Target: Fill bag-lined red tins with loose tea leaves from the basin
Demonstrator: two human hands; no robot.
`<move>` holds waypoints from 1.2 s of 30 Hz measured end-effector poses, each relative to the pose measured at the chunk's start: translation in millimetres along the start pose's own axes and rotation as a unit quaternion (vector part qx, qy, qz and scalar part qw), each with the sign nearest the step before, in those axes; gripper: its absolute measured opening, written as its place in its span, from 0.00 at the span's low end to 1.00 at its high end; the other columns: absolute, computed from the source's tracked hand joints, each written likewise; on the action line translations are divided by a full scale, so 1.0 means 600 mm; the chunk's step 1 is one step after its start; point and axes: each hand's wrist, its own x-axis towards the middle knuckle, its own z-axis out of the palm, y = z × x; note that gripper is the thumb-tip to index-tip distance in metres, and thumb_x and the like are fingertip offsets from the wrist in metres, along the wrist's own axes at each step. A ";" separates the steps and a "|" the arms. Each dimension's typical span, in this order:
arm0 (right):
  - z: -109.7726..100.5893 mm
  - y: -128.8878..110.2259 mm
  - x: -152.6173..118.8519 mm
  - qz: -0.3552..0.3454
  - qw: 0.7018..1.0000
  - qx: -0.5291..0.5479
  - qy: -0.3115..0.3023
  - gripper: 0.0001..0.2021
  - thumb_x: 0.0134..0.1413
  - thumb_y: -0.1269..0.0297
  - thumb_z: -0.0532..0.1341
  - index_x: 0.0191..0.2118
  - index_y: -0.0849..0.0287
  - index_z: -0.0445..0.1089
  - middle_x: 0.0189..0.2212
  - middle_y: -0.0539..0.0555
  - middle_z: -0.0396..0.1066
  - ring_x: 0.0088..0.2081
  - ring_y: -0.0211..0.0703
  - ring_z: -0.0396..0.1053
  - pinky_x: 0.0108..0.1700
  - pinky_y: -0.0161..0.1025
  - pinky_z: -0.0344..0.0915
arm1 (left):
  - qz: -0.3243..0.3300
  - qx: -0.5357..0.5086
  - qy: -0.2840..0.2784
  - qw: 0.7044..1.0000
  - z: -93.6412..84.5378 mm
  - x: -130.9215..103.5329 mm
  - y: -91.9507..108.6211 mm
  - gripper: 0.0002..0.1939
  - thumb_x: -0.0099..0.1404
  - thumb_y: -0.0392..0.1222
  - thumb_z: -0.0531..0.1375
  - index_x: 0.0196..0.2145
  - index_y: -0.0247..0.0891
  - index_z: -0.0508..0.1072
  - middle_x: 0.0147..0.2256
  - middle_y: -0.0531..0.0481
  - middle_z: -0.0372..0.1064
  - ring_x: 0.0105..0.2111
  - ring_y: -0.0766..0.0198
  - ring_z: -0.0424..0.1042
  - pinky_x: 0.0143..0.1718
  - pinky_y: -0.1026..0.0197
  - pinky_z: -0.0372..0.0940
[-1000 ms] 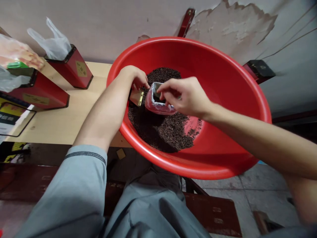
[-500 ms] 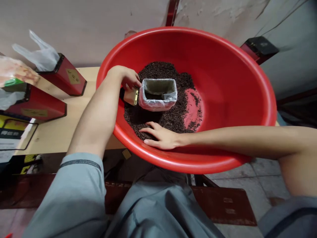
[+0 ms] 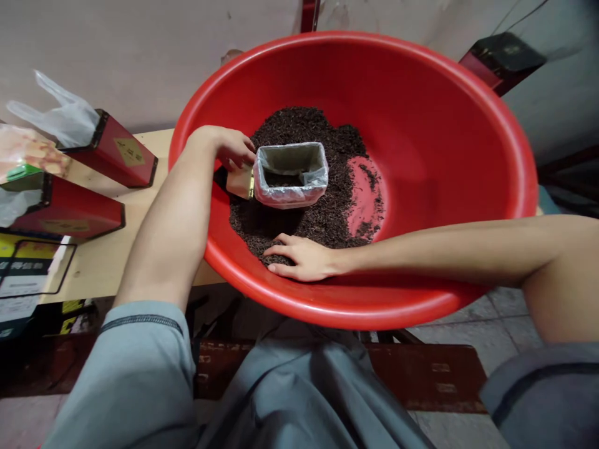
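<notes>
Inside one wide red basin (image 3: 327,315): one heap of dark, dry shreds (image 3: 337,181), and sunk among them one box (image 3: 290,198), mouth up, clear plastic lining folded over its edge. More dark shreds at the bottom of the box. One lid (image 3: 240,181), pale gold, hinged to the box's left side.

Hands, two. Left hand (image 3: 229,149) at the lid, fingers bent, tips near the box's left corner; cannot tell whether its grip pinches the lid. Right hand (image 3: 304,257) palm down on the near edge of the heap, grip spread, fingers apart.

Red tins, two, tilted on the pale wooden bench (image 3: 100,268): a farther tin (image 3: 103,153) and a nearer tin (image 3: 93,196), each with a whitish plastic bag at its mouth. One more red-and-black container (image 3: 503,59) beyond the basin, upper right.

Labels: one yellowish patch on each of the two tins, characters too small to read. One printed package (image 3: 23,274), lower left, white Chinese characters on a dark band, partly cut off.

Edges: lid and left hand crowd the space between box and left rim. Open room lies right of the heap, up the bare wall. Right forearm (image 3: 444,246) crosses the near right rim.
</notes>
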 end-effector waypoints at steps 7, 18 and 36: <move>0.001 -0.018 -0.006 0.050 0.998 0.034 -0.007 0.30 0.70 0.44 0.54 0.66 0.59 0.70 0.60 0.66 0.68 0.56 0.60 0.74 0.62 0.53 0.67 | -0.001 -0.020 0.002 1.000 0.004 -0.023 0.009 0.39 0.59 0.56 0.65 0.67 0.50 0.68 0.51 0.50 0.76 0.63 0.48 0.67 0.57 0.58 0.61; 0.015 0.022 0.006 -0.001 0.982 0.166 0.086 0.18 0.59 0.57 0.70 0.50 0.63 0.81 0.47 0.60 0.78 0.46 0.47 0.76 0.53 0.41 0.68 | -0.007 -0.006 -0.005 1.000 0.007 -0.036 0.018 0.39 0.58 0.57 0.64 0.67 0.49 0.69 0.51 0.47 0.77 0.60 0.49 0.70 0.57 0.57 0.63; -0.132 -0.060 0.000 -0.010 0.951 0.301 0.062 0.10 0.48 0.60 0.69 0.36 0.60 0.81 0.29 0.49 0.76 0.28 0.36 0.67 0.31 0.34 0.64 | -0.008 -0.047 0.014 0.999 0.009 -0.059 0.032 0.44 0.53 0.60 0.69 0.67 0.49 0.70 0.54 0.43 0.77 0.58 0.45 0.73 0.51 0.56 0.69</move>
